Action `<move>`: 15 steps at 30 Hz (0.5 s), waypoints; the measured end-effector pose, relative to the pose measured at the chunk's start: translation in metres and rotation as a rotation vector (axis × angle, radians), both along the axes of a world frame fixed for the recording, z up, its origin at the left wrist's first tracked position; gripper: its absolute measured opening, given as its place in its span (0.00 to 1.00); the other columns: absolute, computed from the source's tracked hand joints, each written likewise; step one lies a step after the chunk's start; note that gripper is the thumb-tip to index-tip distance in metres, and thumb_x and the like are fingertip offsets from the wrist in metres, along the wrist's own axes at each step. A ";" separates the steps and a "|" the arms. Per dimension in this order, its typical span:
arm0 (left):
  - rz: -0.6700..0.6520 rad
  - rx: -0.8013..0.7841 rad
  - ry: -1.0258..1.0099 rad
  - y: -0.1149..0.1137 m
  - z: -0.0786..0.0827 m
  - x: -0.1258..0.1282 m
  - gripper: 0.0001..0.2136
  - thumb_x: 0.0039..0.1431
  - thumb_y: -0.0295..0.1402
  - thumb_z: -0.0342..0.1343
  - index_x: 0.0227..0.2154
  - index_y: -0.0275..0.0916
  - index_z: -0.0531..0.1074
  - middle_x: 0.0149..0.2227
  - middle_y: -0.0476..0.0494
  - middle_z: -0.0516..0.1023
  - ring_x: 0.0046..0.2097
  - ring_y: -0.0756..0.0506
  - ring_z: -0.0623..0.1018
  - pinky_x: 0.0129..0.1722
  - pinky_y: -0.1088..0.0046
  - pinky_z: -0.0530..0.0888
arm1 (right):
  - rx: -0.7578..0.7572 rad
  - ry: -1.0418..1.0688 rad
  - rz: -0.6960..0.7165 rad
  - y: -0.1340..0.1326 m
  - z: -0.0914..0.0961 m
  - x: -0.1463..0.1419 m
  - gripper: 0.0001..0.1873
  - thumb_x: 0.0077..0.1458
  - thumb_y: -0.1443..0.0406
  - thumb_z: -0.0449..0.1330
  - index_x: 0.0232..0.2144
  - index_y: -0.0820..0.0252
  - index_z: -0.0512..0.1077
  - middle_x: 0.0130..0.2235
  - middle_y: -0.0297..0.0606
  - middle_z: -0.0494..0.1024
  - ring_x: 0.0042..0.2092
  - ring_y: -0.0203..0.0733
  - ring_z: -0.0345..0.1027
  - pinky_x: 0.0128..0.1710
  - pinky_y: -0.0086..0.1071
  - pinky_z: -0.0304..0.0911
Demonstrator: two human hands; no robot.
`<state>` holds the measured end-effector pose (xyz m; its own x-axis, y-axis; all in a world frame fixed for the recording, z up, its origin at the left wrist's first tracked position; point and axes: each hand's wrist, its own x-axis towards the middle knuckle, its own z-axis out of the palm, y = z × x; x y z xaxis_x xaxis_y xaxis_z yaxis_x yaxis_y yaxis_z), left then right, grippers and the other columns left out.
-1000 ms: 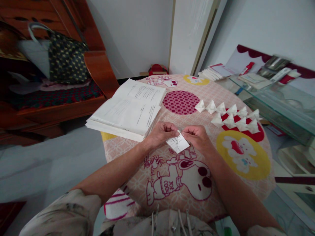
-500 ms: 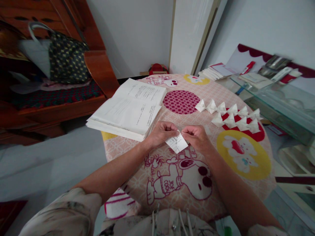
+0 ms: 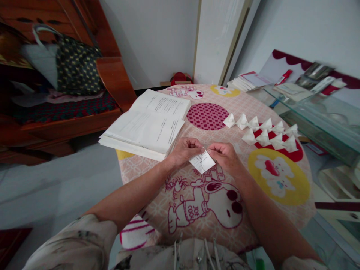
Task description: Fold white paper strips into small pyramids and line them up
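A small folded piece of printed paper (image 3: 202, 162) hangs between my two hands above the table, one corner pointing down. My left hand (image 3: 186, 152) pinches its upper left edge between thumb and fingers. Opposite it, my right hand (image 3: 225, 155) grips the upper right edge, the fingertips of both hands close together. To the left lies an open book (image 3: 143, 125) with printed pages. Several folded white paper boats (image 3: 263, 138) stand in two rows at the right of the table.
A patterned cloth (image 3: 225, 240) covers the round table. At the right is a glass shelf (image 3: 317, 120) holding a red marker (image 3: 284, 77) and a stack of papers (image 3: 246, 81). A wooden bench (image 3: 112, 80) with a dark patterned bag (image 3: 77, 65) stands at the left.
The lower corner of the paper has tipped up slightly. Both hands keep their pinch in nearly the same place, and nothing else has visibly moved.
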<state>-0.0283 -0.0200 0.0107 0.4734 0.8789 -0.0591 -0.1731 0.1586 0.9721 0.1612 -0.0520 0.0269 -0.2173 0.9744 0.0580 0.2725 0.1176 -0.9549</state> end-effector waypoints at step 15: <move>0.208 0.217 0.094 0.002 0.000 0.000 0.11 0.50 0.37 0.67 0.24 0.35 0.73 0.22 0.52 0.73 0.22 0.55 0.68 0.22 0.79 0.63 | -0.130 0.225 -0.116 0.004 -0.013 -0.007 0.15 0.44 0.56 0.73 0.30 0.58 0.76 0.27 0.34 0.79 0.28 0.39 0.71 0.29 0.32 0.66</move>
<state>-0.0282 -0.0183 0.0104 0.2837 0.9531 0.1051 -0.0879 -0.0833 0.9926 0.1544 -0.0476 0.0144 -0.0993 0.9944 -0.0348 0.0564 -0.0293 -0.9980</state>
